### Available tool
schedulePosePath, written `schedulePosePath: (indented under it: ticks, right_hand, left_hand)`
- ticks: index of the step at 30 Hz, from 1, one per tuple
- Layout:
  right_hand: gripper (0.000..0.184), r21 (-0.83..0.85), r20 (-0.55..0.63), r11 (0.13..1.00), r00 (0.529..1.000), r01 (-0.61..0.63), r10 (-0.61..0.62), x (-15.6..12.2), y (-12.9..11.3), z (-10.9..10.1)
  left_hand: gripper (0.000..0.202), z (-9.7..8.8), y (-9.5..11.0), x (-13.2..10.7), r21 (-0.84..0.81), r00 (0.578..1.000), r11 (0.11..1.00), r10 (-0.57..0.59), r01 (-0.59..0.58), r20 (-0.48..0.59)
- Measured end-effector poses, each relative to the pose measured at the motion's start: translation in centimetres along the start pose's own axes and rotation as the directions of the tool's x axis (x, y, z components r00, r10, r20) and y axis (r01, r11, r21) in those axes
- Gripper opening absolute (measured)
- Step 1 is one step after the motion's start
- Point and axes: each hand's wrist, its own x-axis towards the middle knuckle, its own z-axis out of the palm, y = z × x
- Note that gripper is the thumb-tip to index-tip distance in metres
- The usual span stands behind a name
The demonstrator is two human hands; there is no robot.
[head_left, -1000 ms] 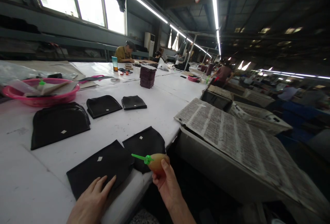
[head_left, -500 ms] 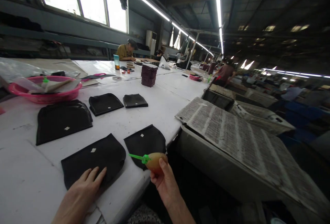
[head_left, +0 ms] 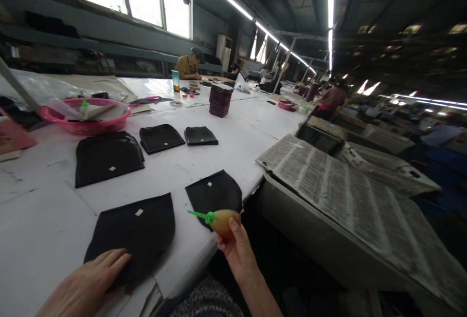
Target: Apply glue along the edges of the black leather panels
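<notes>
My right hand (head_left: 238, 253) grips an amber squeeze bottle (head_left: 226, 222) whose thin green nozzle (head_left: 199, 215) points left. Under the nozzle lies a black leather-like piece (head_left: 215, 188) with a small pale square patch, partly covered by the bottle. My left hand (head_left: 97, 275) rests with extended fingers on the lower left part of another black piece (head_left: 146, 229); its thumb is hidden. Farther up the table are a larger stack of black pieces (head_left: 109, 156) and two smaller ones, a middle stack (head_left: 162, 138) and a right-hand stack (head_left: 201, 135).
A pink basin (head_left: 91, 128) stands left on the white table (head_left: 175, 171). Dark maroon pieces (head_left: 220, 100) are stacked beyond. A grey bin (head_left: 310, 219) with a striped cover (head_left: 335, 195) borders the table's right edge. Other people sit or stand farther off, one person (head_left: 188, 66) at the table.
The view has turned a little left. My left hand has shifted left and toward me on the near black piece, which has turned slightly. My right hand still holds the bottle.
</notes>
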Motion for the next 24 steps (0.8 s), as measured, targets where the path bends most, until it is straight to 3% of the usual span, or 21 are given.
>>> schedulePosePath:
  ticks: [5,7,9,13,17,24]
  right_hand:
    - [0.044,-0.132,0.080,0.989,0.995,0.061,-0.051,0.5,-0.2,1.0]
    - [0.043,-0.213,0.100,0.972,0.992,0.095,-0.076,1.2,-0.5,1.6]
    - [0.045,-0.289,0.125,0.947,0.987,0.137,-0.105,2.1,-0.9,2.4]
    - [0.053,-0.429,0.167,0.875,0.971,0.226,-0.169,4.0,-1.1,3.8]
    - [0.060,-0.539,0.205,0.783,0.950,0.311,-0.236,5.8,-0.8,5.0]
    - [0.062,-0.630,0.305,0.650,0.905,0.425,-0.296,9.5,0.2,6.9]
  left_hand:
    - [0.052,-4.9,2.5,-1.3,-0.253,0.999,0.966,0.047,-0.045,0.002]
    - [0.048,-6.8,3.1,-0.3,-0.298,0.997,0.954,0.008,-0.032,-0.082]
    - [0.049,-7.5,3.1,1.3,-0.265,0.987,0.964,-0.013,-0.030,-0.158]
    - [0.074,-5.9,2.5,3.8,-0.153,0.980,0.988,0.005,-0.036,-0.199]
    - [0.103,-3.6,2.8,4.4,-0.079,0.983,0.997,-0.035,0.022,-0.178]
    - [0.115,-4.0,3.6,4.4,-0.044,0.990,0.998,-0.056,0.051,-0.128]
